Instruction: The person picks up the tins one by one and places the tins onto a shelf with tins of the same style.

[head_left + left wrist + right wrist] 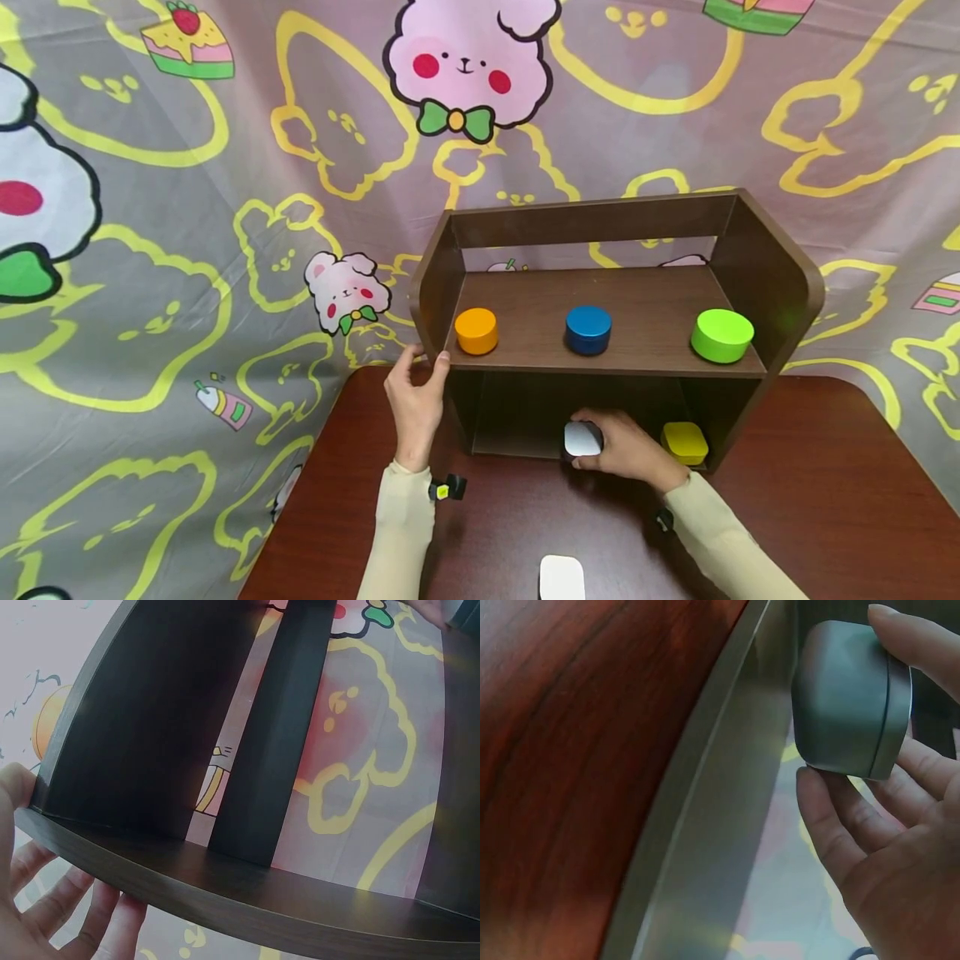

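A brown two-tier shelf [592, 367] stands on the table. My left hand [417, 404] grips its left side panel, and in the left wrist view the thumb and fingers lie on opposite faces of the board [187, 881]. With my right hand [626, 446] I hold a small square tin [582, 439] with rounded corners and a pale top, at the front of the lower compartment. In the right wrist view the tin [847, 701] looks grey, between the thumb and fingers. To its right, a yellow square tin [684, 443] sits in the same compartment.
Along the upper board stand an orange round tin [476, 331], a blue round tin [588, 330] and a green round tin [722, 336]. A white rounded object [562, 577] lies near the front of the reddish table [840, 500]. Patterned cloth [337, 167] hangs behind.
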### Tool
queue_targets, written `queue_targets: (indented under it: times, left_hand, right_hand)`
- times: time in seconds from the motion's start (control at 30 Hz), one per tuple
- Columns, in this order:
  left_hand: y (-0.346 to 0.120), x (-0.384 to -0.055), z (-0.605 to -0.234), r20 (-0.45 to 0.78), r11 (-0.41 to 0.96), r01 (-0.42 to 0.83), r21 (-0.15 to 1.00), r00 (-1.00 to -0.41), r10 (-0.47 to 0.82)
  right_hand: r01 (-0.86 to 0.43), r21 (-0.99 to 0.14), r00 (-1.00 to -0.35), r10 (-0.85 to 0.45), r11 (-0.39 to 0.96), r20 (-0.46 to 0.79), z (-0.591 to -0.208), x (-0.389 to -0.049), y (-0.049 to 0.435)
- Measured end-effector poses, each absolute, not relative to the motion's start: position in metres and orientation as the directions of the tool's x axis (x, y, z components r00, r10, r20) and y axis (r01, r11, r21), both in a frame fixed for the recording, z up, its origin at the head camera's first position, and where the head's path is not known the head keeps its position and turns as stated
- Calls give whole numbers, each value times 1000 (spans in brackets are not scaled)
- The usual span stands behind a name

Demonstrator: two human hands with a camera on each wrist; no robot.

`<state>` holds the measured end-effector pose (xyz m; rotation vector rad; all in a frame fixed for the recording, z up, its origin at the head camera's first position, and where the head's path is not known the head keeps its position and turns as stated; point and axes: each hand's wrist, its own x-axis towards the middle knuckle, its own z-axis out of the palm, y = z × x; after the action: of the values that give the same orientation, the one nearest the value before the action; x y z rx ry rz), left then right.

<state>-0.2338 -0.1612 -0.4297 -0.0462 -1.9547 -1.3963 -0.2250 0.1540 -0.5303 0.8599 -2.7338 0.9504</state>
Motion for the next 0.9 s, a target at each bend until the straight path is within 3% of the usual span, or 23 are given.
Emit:
queue_targets:
  times: [0.37,0.9]
  left_hand:
    - [-161,-233,-430,565,405,421,812,-741,-363]
    - [-157,-233,-428,546,378,412,829,-743,-388]
  right_hand:
    - [-420,-675,-898,-385,607,213,-542,-233,154]
    - [-347,-734,-928,-329,583,176,-560,-235,153]
